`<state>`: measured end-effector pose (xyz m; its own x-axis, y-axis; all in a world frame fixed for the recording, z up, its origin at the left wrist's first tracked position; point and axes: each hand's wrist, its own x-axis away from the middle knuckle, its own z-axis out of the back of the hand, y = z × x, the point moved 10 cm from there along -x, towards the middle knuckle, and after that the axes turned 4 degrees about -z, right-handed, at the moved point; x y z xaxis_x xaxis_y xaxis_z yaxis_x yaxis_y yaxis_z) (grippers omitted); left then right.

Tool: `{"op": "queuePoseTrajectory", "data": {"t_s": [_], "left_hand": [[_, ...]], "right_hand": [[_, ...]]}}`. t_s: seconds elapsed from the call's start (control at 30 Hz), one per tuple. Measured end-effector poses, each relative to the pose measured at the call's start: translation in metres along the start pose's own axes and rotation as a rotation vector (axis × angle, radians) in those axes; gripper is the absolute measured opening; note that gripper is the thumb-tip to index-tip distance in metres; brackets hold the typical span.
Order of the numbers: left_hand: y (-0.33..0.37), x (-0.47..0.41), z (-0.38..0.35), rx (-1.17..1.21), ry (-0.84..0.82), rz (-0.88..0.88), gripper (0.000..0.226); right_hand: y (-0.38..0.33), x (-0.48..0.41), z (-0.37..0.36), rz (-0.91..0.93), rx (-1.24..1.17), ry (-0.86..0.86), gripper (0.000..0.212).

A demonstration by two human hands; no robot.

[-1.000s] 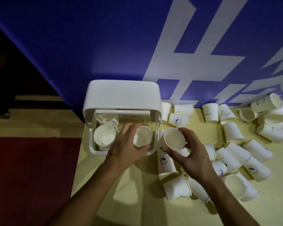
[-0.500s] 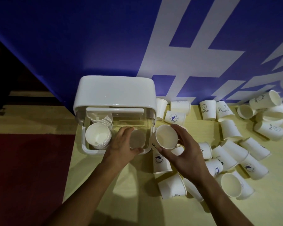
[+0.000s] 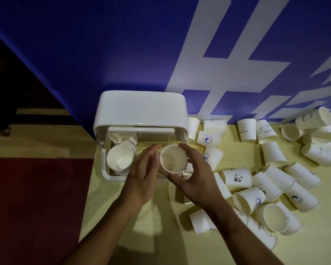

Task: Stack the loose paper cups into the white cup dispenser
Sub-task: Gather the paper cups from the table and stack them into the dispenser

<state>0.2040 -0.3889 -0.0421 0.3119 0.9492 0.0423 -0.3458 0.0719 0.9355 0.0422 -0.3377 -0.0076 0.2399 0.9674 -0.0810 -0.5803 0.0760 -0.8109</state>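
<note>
Overhead view of a yellow tabletop (image 3: 122, 217) against a blue wall. A white dispenser (image 3: 141, 109) sits at the far left with its lid up. Its left side holds a stack (image 3: 119, 158) of nested cups, mouths up. Over its right side, the right hand (image 3: 191, 178) grips an upright cup (image 3: 174, 159), fingers (image 3: 189, 150) curled round the rim and wall. The left hand (image 3: 141, 180) rests beside it, fingers half curled, thumb touching the cup's left rim; it does not seem to hold anything itself. Loose cups (image 3: 275, 178) lie scattered to the right, many on their sides. To seat this cup well, probably keep it level, centre it over whatever stands beneath, which is hidden, and press lightly without crushing the paper.
</note>
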Motion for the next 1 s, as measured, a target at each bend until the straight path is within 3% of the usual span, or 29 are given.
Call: {"op": "queuePoseTrajectory", "data": {"t_s": [0.33,0.77,1.0], "left_hand": [[-0.024,-0.011,-0.014,-0.15,-0.031,-0.028,0.034],[-0.047,-0.013,-0.02,-0.345,-0.12,0.044,0.043],[0.002,0.004,-0.016,-0.403,-0.068,-0.151,0.044]], "right_hand": [[0.017,-0.009,-0.031,0.028,0.161,-0.057,0.075],[0.039,-0.009,-0.053,-0.059,0.246,-0.112,0.098],[0.039,0.019,0.007,-0.088,0.241,0.012,0.064]]}}
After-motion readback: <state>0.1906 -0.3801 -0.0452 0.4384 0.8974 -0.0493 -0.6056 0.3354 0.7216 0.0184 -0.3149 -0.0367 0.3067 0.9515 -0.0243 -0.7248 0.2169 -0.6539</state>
